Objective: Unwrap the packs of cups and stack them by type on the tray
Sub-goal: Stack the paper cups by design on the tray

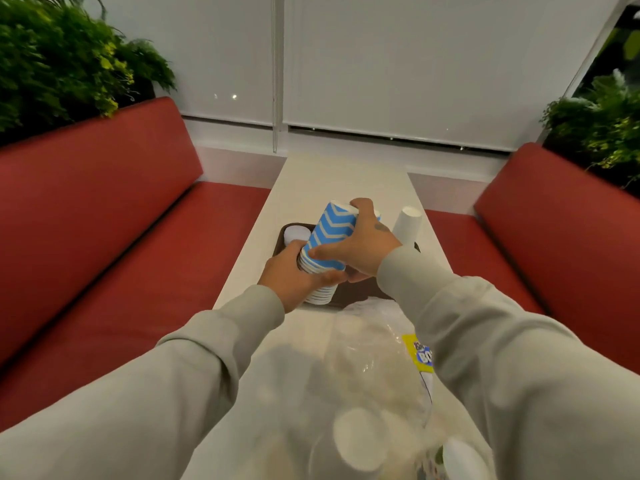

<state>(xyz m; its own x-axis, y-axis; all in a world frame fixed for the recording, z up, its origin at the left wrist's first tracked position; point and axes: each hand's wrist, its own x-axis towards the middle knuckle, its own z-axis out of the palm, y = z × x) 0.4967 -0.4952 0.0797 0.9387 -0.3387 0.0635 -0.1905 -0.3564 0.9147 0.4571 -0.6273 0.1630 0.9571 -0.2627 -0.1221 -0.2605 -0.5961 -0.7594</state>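
Note:
An upside-down stack of blue cups with white zigzag stripes [330,233] tilts over the dark brown tray [360,294]. My left hand [294,275] grips the stack's lower rims. My right hand [363,242] grips its upper part, thumb on the side and fingers over the top. A stack of white cups [408,221] stands upside down at the tray's right side. Another pale cup stack [296,234] sits at the tray's far left corner, partly hidden by the blue cups.
The narrow white table [332,178] runs between two red benches [121,216]. Crumpled clear plastic wrap with a yellow and blue label [420,355] and pale cups lies on the near part of the table. Green plants stand behind both benches.

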